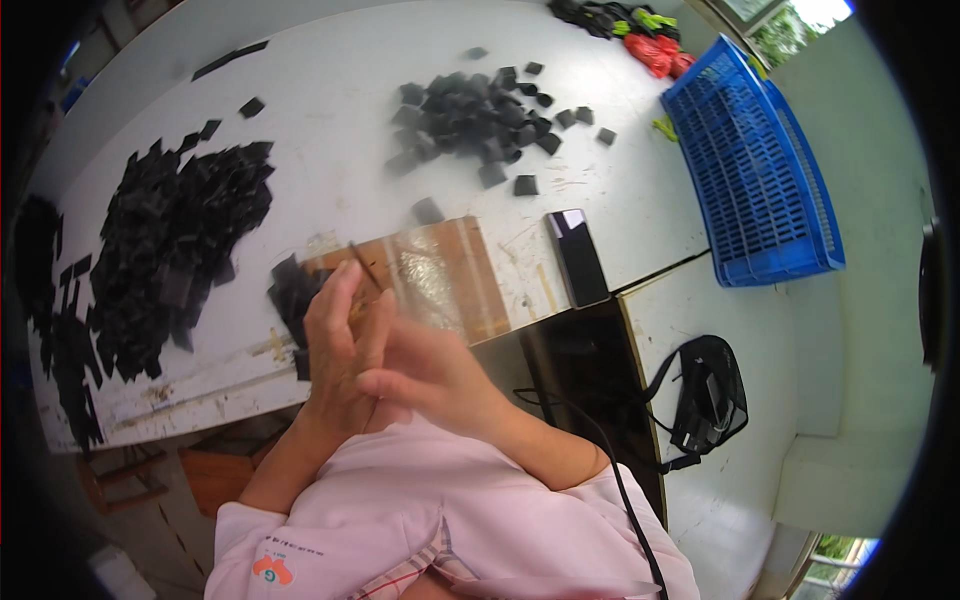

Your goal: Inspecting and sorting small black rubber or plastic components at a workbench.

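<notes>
My left hand (335, 345) is raised in front of my chest, its fingers closed together and pointing up. A thin dark piece (366, 265), seen nearly edge-on, sticks out at its fingertips. My right hand (440, 375) is pressed close against the left; it is smeared by motion and its fingertips are partly hidden. Below and beyond both hands lies a brown board (470, 270) with clear tape across it. Several flat black pieces (290, 290) lie by the board's left edge, beside my left hand.
A large heap of flat black pieces (175, 230) covers the table's left side. Small black squares (465, 115) are piled at the far middle. A dark phone-like slab (577, 255) lies right of the board. Farther right are a blue plastic crate (750, 170) and a black bag (710, 395).
</notes>
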`<act>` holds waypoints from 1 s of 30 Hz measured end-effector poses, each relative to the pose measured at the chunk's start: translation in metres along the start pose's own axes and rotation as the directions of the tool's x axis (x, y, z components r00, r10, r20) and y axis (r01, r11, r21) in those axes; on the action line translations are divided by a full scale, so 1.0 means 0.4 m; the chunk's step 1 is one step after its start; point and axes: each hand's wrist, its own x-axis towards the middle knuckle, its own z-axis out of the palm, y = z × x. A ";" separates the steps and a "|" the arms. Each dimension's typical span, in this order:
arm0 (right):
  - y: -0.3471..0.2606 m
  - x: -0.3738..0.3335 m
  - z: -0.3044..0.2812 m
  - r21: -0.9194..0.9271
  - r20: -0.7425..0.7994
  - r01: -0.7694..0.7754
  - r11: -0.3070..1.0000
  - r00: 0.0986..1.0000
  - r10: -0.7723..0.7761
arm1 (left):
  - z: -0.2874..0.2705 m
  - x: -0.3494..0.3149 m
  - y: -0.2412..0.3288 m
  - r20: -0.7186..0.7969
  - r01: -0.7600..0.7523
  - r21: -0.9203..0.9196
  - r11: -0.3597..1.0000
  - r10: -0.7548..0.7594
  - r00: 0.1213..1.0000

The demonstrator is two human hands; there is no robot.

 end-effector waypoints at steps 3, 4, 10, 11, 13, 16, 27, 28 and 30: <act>0.015 -0.022 0.022 -0.110 -0.043 -0.046 0.993 0.998 0.042 | -0.005 -0.053 0.018 0.104 0.090 0.019 0.996 -0.091 0.990; 0.025 -0.031 0.032 -0.100 -0.024 -0.072 0.992 0.997 0.070 | -0.010 -0.074 0.021 0.121 0.075 -0.030 0.997 -0.071 0.990; 0.064 -0.058 0.036 0.177 -0.001 -0.248 0.952 0.968 0.253 | -0.055 -0.192 -0.053 -0.126 0.293 -0.244 0.925 -0.329 0.936; 0.070 -0.057 0.032 0.146 -0.046 -0.194 0.970 0.978 0.203 | -0.071 -0.204 -0.106 -0.276 0.295 -0.306 0.905 -0.381 0.882; 0.087 -0.050 0.023 0.163 -0.056 -0.172 0.971 0.982 0.183 | -0.067 -0.213 -0.204 -0.415 0.684 -0.238 0.690 -0.709 0.570; 0.121 -0.046 0.015 0.144 -0.067 -0.159 0.977 0.983 0.170 | -0.049 -0.221 -0.340 -0.284 0.837 -0.120 0.534 -0.827 0.486; 0.167 -0.035 0.013 0.087 -0.106 -0.204 0.975 0.971 0.213 | 0.034 -0.177 -0.473 -0.154 0.889 0.141 0.435 -0.878 0.454; 0.165 -0.032 0.014 0.049 -0.112 -0.202 0.978 0.972 0.206 | 0.021 -0.173 -0.463 -0.191 0.863 0.086 0.497 -0.842 0.504; 0.159 -0.023 0.021 -0.110 -0.144 -0.150 0.983 0.981 0.133 | -0.008 -0.156 -0.422 -0.306 0.788 -0.041 0.614 -0.759 0.575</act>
